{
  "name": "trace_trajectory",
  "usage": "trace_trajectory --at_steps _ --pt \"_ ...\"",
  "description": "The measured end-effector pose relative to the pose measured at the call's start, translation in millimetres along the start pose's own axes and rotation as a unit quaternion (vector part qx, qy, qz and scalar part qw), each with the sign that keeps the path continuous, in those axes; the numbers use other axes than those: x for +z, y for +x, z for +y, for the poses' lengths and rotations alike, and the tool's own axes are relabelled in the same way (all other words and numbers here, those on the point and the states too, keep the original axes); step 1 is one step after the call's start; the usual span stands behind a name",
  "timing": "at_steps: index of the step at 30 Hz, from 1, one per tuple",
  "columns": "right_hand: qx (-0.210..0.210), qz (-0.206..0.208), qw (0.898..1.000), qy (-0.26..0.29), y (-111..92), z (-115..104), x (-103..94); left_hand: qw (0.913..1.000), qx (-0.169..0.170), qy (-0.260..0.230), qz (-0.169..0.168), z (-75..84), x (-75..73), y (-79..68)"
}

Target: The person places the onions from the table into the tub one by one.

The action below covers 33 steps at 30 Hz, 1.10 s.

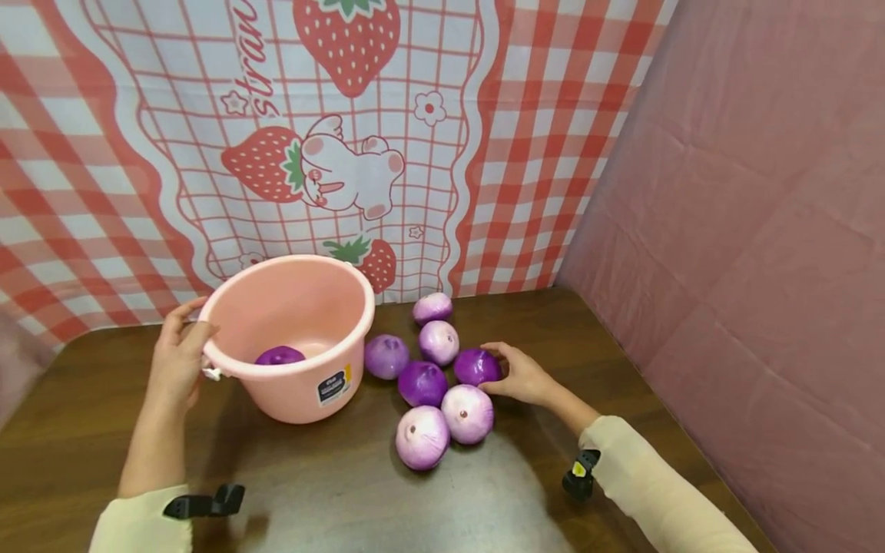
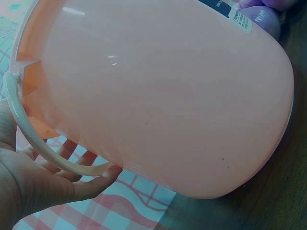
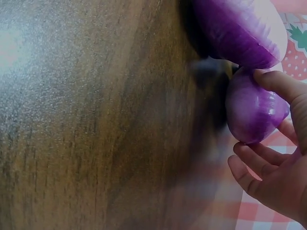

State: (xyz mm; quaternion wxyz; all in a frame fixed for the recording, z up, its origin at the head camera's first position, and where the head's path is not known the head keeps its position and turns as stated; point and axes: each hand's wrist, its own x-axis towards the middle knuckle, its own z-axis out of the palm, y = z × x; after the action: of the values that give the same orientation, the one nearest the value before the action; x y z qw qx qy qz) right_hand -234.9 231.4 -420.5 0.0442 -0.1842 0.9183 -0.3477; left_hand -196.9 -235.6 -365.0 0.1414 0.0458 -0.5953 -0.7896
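A dark wood-grain worktop [image 1: 311,484] catches a pale sheen towards its near edge. Behind its far edge hangs a red-and-white checked cloth [image 1: 539,153] printed with strawberries [image 1: 351,46] and a white cartoon animal [image 1: 356,173]; a plain, creased pink cloth [image 1: 754,207] hangs along the right edge.

The near wall of the pink bucket [image 1: 290,393] hides the underside of the onion [image 1: 280,355] inside it. Small print on the label [image 1: 335,387] is too fine to read. In the right wrist view, the picture's edges crop the right hand [image 1: 520,376] and the upper onion [image 3: 244,31].
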Motion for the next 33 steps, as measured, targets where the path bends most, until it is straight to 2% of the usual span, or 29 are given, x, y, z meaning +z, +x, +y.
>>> trace_trajectory --at_steps 9,17,33 --pt "-0.009 0.02 1.0 0.018 -0.9 -0.9 -5.3 1.0 -0.004 0.006 0.001 1.3 1.2 1.0" --pt "-0.007 0.019 1.0 0.023 -1.4 -5.0 -14.5 1.0 -0.001 0.0 0.003 1.6 1.9 -0.8" --pt "-0.021 0.036 0.998 0.046 4.8 -23.9 -27.8 1.0 0.0 -0.004 0.0 0.9 1.2 -1.0"
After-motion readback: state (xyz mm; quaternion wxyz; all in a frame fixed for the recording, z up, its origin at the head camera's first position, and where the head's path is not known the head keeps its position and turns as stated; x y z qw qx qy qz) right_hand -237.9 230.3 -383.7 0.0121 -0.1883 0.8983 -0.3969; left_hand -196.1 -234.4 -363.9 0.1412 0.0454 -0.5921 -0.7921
